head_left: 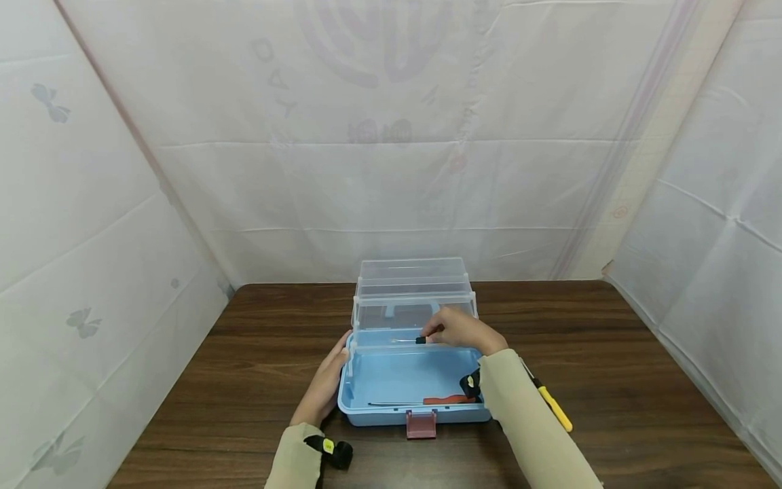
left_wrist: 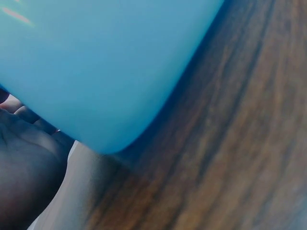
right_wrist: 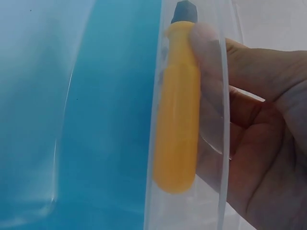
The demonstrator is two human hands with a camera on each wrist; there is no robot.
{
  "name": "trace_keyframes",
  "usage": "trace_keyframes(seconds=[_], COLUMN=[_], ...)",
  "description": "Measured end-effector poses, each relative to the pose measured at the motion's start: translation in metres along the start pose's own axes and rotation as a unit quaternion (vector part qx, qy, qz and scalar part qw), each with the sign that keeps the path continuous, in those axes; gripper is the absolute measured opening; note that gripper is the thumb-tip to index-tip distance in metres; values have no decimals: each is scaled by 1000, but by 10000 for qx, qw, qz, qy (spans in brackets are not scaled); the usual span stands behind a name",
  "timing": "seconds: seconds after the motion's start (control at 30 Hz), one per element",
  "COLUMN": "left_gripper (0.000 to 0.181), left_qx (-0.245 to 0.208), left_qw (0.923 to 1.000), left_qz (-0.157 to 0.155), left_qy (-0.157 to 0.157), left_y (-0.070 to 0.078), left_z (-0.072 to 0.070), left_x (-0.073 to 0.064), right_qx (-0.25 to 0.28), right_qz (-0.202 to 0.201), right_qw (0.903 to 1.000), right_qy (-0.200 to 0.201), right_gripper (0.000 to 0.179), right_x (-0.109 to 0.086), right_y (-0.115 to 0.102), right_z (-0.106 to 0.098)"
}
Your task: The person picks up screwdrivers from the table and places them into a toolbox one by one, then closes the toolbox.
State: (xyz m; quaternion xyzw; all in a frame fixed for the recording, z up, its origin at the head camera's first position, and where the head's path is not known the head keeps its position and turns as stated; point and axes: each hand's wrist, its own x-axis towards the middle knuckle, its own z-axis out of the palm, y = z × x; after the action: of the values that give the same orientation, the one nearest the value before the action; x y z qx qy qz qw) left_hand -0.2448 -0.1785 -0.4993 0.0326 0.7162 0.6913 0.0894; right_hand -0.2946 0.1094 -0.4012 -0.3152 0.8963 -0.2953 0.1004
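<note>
Table (head_left: 244,407), one toolbox (head_left: 379,419), left hand (head_left: 325,386) outstretched alongside, three screwdrivers (right_wrist: 176,120), right hand (head_left: 462,331) pinching one

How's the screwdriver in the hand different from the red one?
The held screwdriver has a yellow-orange handle; the red screwdriver has a red one. The right hand grips the held one, while the red one lies in the blue box. Both have thin shafts.
</note>
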Motion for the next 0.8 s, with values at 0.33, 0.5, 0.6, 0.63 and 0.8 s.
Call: trace_keyframes(seconds=[0.33,0.5,0.6,0.63,0.8], left_gripper=[53,53,53,53,52], left_qx=[-54,-31,-19,-21,-28], left_qw=[10000,10000,10000,10000,10000], left_qz=[15,-22,-26,-28,-10], left_qy=[-36,-15,-18,-17,-33], left_y=[1,1,1,1,1], left_z=[1,1,1,1,1], left_x=[0,0,0,0,1], right_qx=[-34,-53,-36,-38,-4], right_qz=[146,205,222,226,267], right_qw=[9999,9998,9997,9997,9996], right_qy=[-86,-65,-60,-58,-47], right_gripper=[17,18,19,19,20], right_x=[-1,-1,-2,-2,-2], right_y=[-1,-1,-2,-2,-1], right_z=[-2,-2,-3,-3,-3])
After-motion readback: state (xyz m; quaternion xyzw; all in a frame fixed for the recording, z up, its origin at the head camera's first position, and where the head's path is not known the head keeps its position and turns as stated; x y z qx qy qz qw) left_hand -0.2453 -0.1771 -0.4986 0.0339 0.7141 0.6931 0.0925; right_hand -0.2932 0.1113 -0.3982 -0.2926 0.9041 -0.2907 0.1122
